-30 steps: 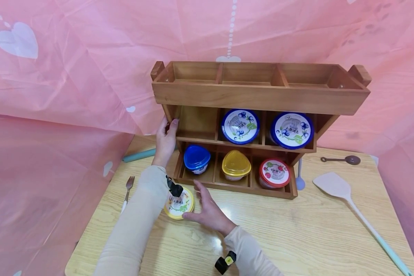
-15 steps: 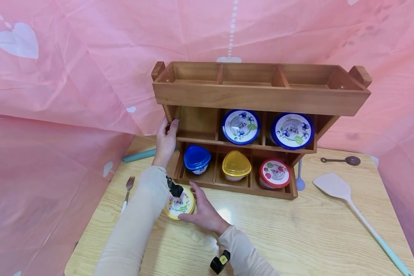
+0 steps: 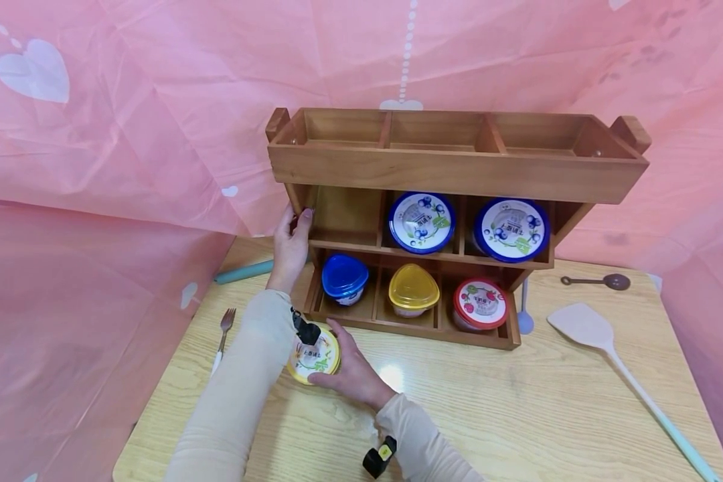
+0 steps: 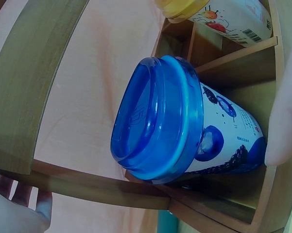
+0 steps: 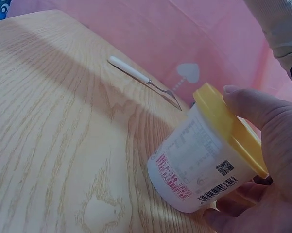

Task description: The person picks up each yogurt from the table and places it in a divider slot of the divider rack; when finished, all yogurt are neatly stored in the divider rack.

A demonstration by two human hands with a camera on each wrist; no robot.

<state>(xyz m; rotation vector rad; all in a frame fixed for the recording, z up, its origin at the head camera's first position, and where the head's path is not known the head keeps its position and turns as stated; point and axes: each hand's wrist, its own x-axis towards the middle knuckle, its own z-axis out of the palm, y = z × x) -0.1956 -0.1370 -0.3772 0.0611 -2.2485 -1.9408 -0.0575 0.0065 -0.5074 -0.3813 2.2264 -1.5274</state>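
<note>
My left hand grips the left side of a three-tier wooden rack; its fingers show curled at the side board in the left wrist view. Below the rack's left front, a yogurt cup with a yellow lid stands on the table, partly covered by the left forearm. My right hand holds this cup from the right. In the right wrist view, its thumb lies at the lid's rim and fingers reach around the cup's side. Near the left hand, a blue-lidded cup sits in the bottom-left compartment.
A yellow-lidded tub and a red-lidded tub fill the other bottom compartments. Two blue-lidded tubs stand in the middle tier. A fork lies left; a spatula, a brown spoon and a blue spoon lie right.
My right hand has moved slightly left and closed in around the yellow-lidded cup. The left hand keeps its grip on the rack.
</note>
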